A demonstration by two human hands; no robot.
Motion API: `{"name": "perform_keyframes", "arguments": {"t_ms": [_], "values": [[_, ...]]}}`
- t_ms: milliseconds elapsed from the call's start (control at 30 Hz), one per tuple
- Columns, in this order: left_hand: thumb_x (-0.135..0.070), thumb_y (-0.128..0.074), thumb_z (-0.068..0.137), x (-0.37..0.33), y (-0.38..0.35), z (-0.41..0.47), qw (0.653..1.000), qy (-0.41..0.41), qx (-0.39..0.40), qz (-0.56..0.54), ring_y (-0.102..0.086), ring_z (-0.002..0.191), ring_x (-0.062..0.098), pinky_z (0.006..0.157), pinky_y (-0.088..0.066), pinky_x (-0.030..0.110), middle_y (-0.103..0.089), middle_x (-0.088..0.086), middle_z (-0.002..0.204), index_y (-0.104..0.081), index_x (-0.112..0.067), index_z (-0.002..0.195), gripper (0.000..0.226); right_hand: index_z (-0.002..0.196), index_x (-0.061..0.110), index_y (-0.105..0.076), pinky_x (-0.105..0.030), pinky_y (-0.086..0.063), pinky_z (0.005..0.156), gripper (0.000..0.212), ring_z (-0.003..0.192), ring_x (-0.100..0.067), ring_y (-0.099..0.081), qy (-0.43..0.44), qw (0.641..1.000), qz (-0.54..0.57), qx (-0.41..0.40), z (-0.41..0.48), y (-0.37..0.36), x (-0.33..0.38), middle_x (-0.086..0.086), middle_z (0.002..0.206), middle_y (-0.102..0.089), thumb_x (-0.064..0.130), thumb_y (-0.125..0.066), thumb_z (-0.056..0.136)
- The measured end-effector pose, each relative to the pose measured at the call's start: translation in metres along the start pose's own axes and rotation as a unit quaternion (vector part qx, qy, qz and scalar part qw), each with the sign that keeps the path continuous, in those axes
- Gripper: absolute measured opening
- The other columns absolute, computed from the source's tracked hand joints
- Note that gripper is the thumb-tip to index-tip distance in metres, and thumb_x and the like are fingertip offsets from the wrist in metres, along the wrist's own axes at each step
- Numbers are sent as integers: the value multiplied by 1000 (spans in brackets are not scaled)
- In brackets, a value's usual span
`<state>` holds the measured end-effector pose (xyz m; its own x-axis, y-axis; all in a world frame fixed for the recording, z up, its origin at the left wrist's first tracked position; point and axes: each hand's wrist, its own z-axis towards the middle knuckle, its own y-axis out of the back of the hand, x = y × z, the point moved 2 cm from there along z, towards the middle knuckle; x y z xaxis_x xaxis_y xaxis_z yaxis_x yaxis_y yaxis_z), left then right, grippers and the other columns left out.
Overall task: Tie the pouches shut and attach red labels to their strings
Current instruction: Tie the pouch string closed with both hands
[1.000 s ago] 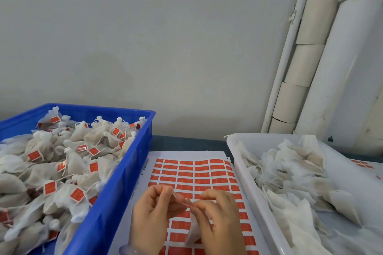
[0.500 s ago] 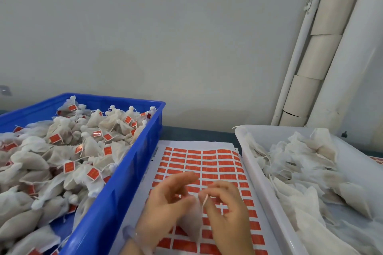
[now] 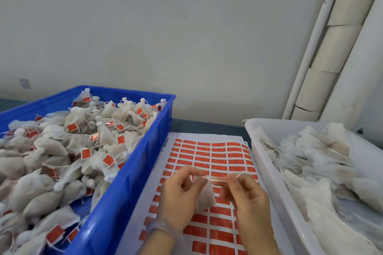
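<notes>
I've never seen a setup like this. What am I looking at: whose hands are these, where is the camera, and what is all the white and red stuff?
There is no machine here. These are a person's two bare hands, filmed by a camera worn on the head that looks forward and down.

The left hand pinches the neck of a small white pouch. The fingers of the right hand pinch its string, which is stretched taut between the two hands.

Under the hands lies a sheet of red labels. The blue crate on the left holds tied pouches with red labels on them. The white tray on the right holds loose pouches with no labels showing.
</notes>
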<state>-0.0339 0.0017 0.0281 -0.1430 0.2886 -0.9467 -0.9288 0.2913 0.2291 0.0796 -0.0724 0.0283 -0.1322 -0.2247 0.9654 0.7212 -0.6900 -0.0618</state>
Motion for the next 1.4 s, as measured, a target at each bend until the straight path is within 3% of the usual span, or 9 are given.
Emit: {"name": "perform_keyframes", "arguments": {"t_ms": [167, 367, 433, 533, 833, 1033, 1167, 1267, 1400], "values": [[-16, -52, 93, -4, 4, 1, 978, 77, 22, -194, -68, 61, 23, 54, -55, 23, -68, 7, 66, -61, -11, 80, 17, 63, 26, -64, -8, -47, 63, 21, 73, -6, -63, 68, 988, -56, 124, -10, -10, 1, 11, 67, -67, 44, -57, 70], [-7, -68, 82, -5, 3, 0, 977, 23, 165, -135, -69, 71, 24, 64, -56, 26, -69, 7, 76, -61, -12, 86, 9, 82, 32, -60, -1, -43, 71, 31, 101, 12, -50, 101, 981, -136, 95, -2, -4, 1, 37, 104, -53, 61, -52, 73], [-3, -67, 81, -7, 3, -3, 971, -16, 193, -137, -67, 76, 28, 68, -58, 31, -68, 7, 79, -64, -20, 82, 17, 96, 33, -61, -4, -46, 73, 36, 107, 15, -49, 49, 979, -101, 173, 0, -1, -1, 42, 113, -50, 59, -50, 73], [4, -64, 79, -7, 6, -3, 970, -58, 205, -117, -66, 83, 26, 74, -58, 34, -67, 3, 84, -63, -22, 83, 26, 92, 30, -60, -8, -48, 67, 38, 86, 7, -60, 9, 963, -94, 253, -3, -3, 0, 27, 88, -64, 59, -47, 71], [-9, -69, 80, -4, 1, -5, 969, -174, 15, 177, -59, 68, 9, 66, -47, 12, -59, -12, 68, -58, -26, 69, 23, 77, 36, -61, -4, -45, 61, 16, 81, 3, -60, 95, 980, -133, 113, -6, -4, -6, 26, 77, -63, 48, -52, 76], [-24, -57, 91, 0, -9, -5, 946, -182, 37, 266, -56, 99, 5, 84, -33, 4, -60, -11, 111, -64, -25, 115, 25, 82, 38, -60, -4, -45, 66, 7, 85, 4, -60, 138, 983, -117, 38, -7, -5, -8, 27, 84, -64, 40, -54, 82], [-20, -65, 85, 2, -8, -2, 992, -6, 108, 72, -56, 74, 3, 67, -45, 6, -60, 3, 96, -63, -16, 90, 7, 86, 38, -59, -3, -45, 70, 9, 89, 5, -59, 215, 958, -173, 74, -11, -8, -5, 28, 82, -61, 44, -52, 84], [-47, -76, 59, 9, 0, 1, 948, 154, 154, -231, -58, 57, 14, 56, -51, 24, -61, 9, 66, -64, -11, 77, 42, 87, 39, -61, -3, -45, 73, 16, 92, 5, -58, 234, 945, -194, 118, -14, -14, -5, 36, 85, -57, 50, -51, 81], [-31, -67, 66, 8, 3, 2, 945, 147, 156, -246, -58, 53, 14, 52, -50, 23, -60, 7, 61, -69, -14, 66, 17, 83, 40, -58, -6, -48, 71, 16, 89, 1, -59, 183, 971, -136, 68, -12, -11, -6, 26, 84, -62, 53, -49, 82]]}}
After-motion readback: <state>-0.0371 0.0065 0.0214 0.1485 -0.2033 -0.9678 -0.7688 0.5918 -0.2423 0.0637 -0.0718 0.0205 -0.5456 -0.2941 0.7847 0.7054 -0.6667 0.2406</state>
